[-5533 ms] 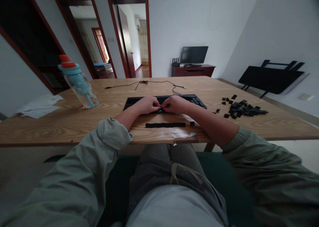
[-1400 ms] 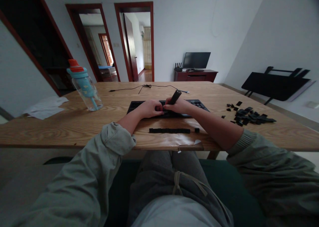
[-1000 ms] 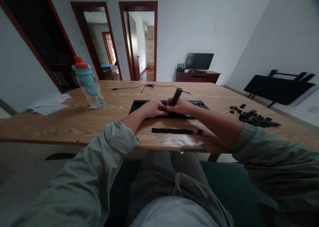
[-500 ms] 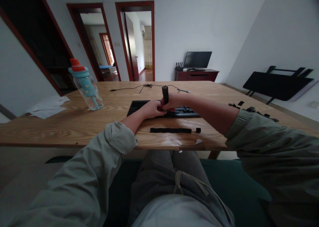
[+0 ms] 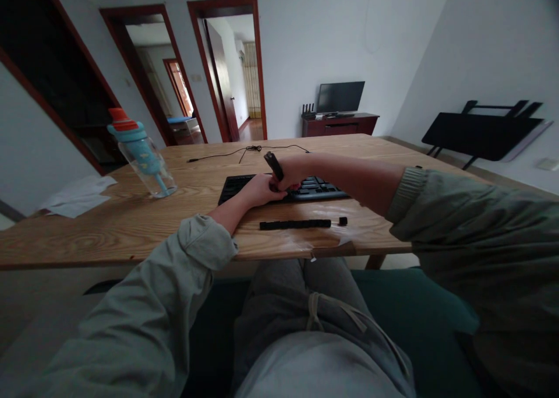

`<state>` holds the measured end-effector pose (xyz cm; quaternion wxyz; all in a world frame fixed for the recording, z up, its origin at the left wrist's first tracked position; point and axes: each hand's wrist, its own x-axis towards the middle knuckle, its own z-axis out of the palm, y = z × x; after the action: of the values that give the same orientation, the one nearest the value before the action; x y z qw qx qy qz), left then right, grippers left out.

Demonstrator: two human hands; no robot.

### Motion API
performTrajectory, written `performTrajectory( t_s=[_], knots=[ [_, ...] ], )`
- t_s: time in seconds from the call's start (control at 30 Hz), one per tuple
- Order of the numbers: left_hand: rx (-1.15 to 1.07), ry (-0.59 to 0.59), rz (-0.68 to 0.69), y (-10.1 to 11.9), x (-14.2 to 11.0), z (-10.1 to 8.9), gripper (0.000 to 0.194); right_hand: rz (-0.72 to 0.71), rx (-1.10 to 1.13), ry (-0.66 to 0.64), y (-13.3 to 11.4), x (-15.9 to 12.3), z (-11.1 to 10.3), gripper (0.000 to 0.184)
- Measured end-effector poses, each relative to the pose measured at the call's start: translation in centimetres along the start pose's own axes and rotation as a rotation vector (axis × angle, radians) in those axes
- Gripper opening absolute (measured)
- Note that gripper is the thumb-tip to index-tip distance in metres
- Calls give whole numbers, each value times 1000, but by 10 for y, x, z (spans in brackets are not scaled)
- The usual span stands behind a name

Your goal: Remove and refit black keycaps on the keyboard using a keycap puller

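Observation:
A black keyboard [image 5: 236,185] lies on the wooden table, partly covered by my hands. My right hand [image 5: 293,172] is closed around a tool with a dark handle [image 5: 273,164], which leans to the left over the keyboard. Its working end is hidden behind my fingers. My left hand [image 5: 264,189] rests on the keyboard, its fingers closed together against the right hand; what they pinch, if anything, I cannot make out. Nearer to me lies a straight row of black keycaps [image 5: 295,224], with a single keycap [image 5: 343,221] just to its right.
A clear bottle [image 5: 146,162] with a red and blue lid stands at the left beside white tissues [image 5: 78,197]. A black cable [image 5: 253,148] runs behind the keyboard. The wooden table [image 5: 196,211] ends close to my lap, with a piece of tape [image 5: 345,248] at that edge.
The tool's handle has gone from nearly upright to leaning left. My right forearm and sleeve now cover the loose black pieces on the right. The view has shifted and tilted slightly.

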<state>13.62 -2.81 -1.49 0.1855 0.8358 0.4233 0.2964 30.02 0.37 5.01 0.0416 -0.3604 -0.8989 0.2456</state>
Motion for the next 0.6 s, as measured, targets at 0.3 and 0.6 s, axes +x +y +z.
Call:
performTrajectory(
  t_s=[0.3,0.6],
  knots=[
    [23,22,-46,-5,2,-2,20,126,-101,-65,-13,9,-10,11],
    [99,91,-32,-7,6,-11,27,170,453,250,32,-20,-6,20]
  ],
)
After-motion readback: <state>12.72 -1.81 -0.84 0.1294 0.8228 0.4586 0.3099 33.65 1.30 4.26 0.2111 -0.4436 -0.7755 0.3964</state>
